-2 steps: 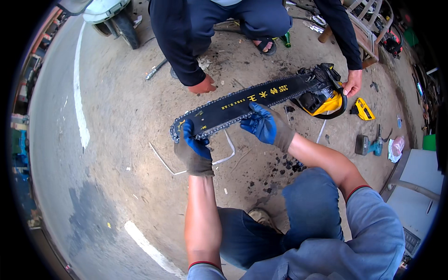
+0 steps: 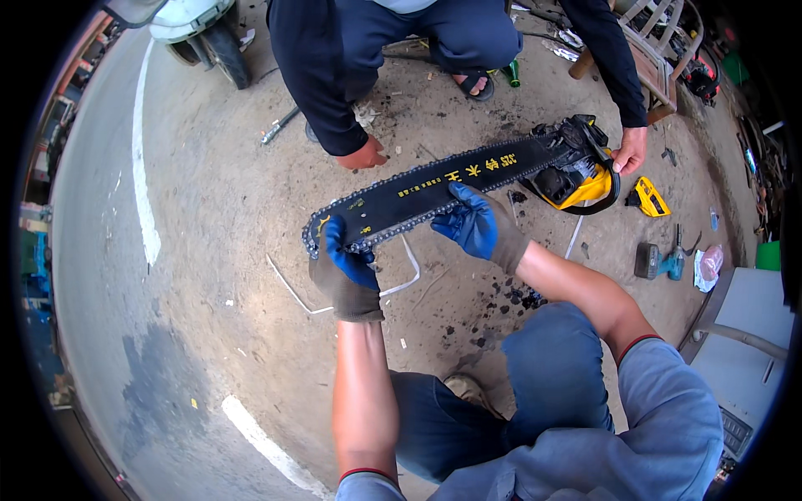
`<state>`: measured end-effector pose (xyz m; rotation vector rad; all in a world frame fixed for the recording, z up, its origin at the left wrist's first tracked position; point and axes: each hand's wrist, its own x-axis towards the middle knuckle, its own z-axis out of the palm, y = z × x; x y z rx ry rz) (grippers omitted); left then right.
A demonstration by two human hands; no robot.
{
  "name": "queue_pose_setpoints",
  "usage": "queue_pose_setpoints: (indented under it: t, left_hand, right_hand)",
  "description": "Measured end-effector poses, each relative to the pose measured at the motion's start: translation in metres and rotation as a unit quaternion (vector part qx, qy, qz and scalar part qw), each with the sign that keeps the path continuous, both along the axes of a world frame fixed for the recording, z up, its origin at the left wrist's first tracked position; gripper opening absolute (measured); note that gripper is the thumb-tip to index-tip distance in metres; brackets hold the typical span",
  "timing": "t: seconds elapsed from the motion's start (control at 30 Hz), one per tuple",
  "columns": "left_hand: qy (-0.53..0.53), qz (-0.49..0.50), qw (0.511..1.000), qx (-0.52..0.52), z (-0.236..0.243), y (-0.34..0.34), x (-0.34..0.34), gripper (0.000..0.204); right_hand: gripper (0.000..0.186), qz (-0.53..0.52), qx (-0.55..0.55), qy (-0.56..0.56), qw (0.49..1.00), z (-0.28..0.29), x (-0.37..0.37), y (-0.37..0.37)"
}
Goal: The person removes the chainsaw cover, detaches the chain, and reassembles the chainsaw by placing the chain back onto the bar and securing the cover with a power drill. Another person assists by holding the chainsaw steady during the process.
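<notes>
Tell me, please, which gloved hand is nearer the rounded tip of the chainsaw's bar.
The left hand: it holds the bar near its tip, while the right hand is farther along, toward the yellow body.

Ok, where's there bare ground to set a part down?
Mostly free: the ground between the upper white road line and the white strap. Crowded: right of the chainsaw, with a yellow cover, cordless drill and plastic bag; dark crumbs lie below the right hand.

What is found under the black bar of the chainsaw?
On the ground, a bent white strip shows up to the near edge of the bar. Directly beneath, everything is covered; I cannot tell whether the strip continues.
</notes>
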<state>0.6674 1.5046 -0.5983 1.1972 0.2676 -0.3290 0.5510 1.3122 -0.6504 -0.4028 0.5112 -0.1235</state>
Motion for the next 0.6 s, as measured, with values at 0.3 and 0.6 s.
queue_pose_setpoints:
  t: [0.3, 0.6]
  left_hand:
    - [-0.037, -0.098, 0.994, 0.021, 0.002, 0.016, 0.001, 0.027]
    - [0.128, -0.111, 0.976, -0.135, 0.013, 0.039, -0.015, 0.027]
  right_hand:
    - [0.018, -0.005, 0.020, -0.032, 0.999, 0.003, 0.000, 0.002]
    - [0.020, -0.025, 0.022, -0.046, 0.998, 0.004, 0.002, 0.009]
